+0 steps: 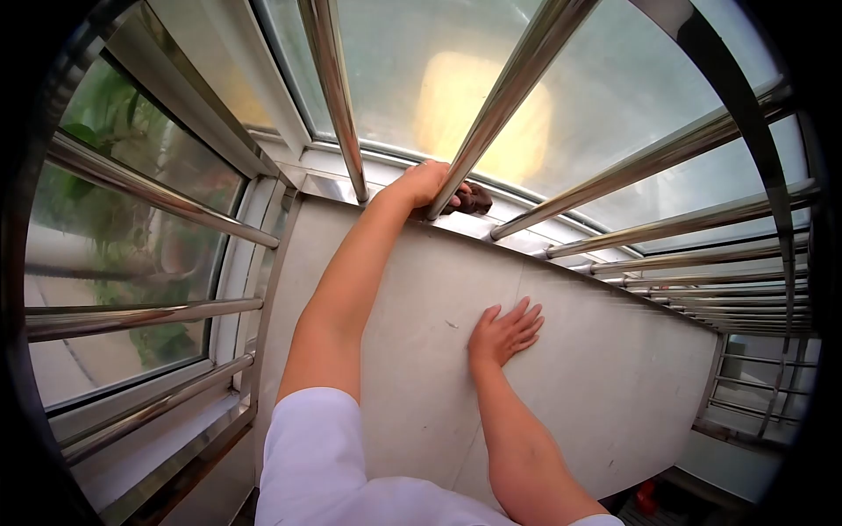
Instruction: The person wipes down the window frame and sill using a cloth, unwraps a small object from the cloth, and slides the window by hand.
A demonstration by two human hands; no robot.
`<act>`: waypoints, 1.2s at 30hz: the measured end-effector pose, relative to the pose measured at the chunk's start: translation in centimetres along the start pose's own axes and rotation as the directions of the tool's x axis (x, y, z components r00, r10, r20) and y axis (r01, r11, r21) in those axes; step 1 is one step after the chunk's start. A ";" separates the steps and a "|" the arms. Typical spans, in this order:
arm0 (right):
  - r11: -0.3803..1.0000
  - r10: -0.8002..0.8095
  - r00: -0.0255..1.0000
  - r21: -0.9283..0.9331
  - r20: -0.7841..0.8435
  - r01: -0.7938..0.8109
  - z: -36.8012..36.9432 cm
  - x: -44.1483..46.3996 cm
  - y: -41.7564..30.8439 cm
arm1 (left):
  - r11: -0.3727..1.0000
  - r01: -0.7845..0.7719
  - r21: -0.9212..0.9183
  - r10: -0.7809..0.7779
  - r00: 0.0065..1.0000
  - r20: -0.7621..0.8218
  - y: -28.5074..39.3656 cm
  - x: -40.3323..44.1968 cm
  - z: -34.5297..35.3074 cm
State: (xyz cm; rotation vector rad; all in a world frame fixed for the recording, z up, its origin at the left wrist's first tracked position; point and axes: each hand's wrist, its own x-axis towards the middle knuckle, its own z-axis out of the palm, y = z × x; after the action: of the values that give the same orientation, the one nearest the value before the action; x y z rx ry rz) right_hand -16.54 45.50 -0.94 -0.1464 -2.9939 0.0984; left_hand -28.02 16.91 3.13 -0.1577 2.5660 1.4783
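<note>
My left hand (427,183) reaches between upright metal bars at the foot of the window. Its fingers are closed on a dark brown cloth (474,200), bunched up on the white window frame (386,172). One shiny bar (502,101) crosses in front and hides part of the hand and cloth. Lower down, my right hand (506,334) lies flat with fingers spread on the pale ledge (395,351), holding nothing.
Metal bars (667,167) run along the right side, joined by a dark curved strip (745,105). Frosted glass (386,96) stands behind them. At left, a barred window (140,237) shows green plants. A small red object (646,498) sits below the ledge.
</note>
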 end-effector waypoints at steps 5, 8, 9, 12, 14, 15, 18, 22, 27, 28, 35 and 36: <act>0.999 0.008 1.000 0.031 0.017 -0.009 -0.3 0.1 -0.3 | 0.880 0.221 0.420 -0.207 0.975 -0.081 4.2 -2.0 -1.7; 0.998 0.025 0.999 0.048 0.040 -0.026 -0.3 0.0 0.0 | 0.720 0.344 0.603 -0.219 0.937 -0.273 3.4 -3.2 -1.7; 0.999 0.016 0.999 0.051 0.033 -0.018 -0.3 0.0 0.0 | 0.610 0.404 0.682 -0.187 0.910 -0.371 2.7 -3.6 -1.5; 0.998 0.013 0.999 0.059 0.033 -0.015 -0.5 -0.1 -0.1 | 0.594 0.491 0.637 -0.245 0.865 -0.438 1.8 -4.4 -0.8; 0.997 0.022 0.999 0.071 0.028 -0.024 -0.5 -0.1 -0.3 | 0.618 0.410 0.671 -0.189 0.906 -0.380 1.3 -4.2 -1.0; 0.998 0.023 0.999 0.052 0.025 -0.024 -0.4 0.0 -0.2 | 0.642 0.335 0.689 -0.139 0.935 -0.325 0.9 -4.0 -1.1; 0.999 0.022 1.000 0.031 0.019 -0.022 -0.3 -0.2 -0.2 | 0.782 0.296 0.548 -0.087 0.923 -0.374 2.4 -4.9 -1.9; 1.000 0.018 0.999 0.023 0.028 -0.018 -0.4 0.0 -0.2 | 0.989 0.118 0.084 -0.004 0.599 -0.801 5.1 -8.1 1.5; 1.000 0.004 1.000 0.020 -0.012 -0.004 0.0 0.2 -0.1 | 0.979 0.206 -0.009 -0.068 0.283 -0.957 4.3 -12.9 9.8; 1.000 -0.005 1.000 0.020 -0.025 0.005 0.0 0.0 0.0 | 0.950 0.300 0.086 -0.020 0.334 -0.942 4.0 -12.6 11.3; 0.999 0.007 1.000 0.049 0.010 -0.007 -0.5 0.2 0.2 | 0.927 0.097 0.363 0.159 0.774 -0.612 7.2 -8.3 16.1; 0.997 0.016 0.999 0.079 0.032 -0.018 -0.7 0.3 0.2 | 0.945 0.101 0.311 0.138 0.739 -0.660 6.9 -8.4 16.8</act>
State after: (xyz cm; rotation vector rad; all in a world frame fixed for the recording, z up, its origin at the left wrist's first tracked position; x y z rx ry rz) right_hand -16.72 45.81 -0.25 -0.1627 -3.0150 0.2228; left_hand -19.40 34.99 2.44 -0.7571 3.3460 1.0887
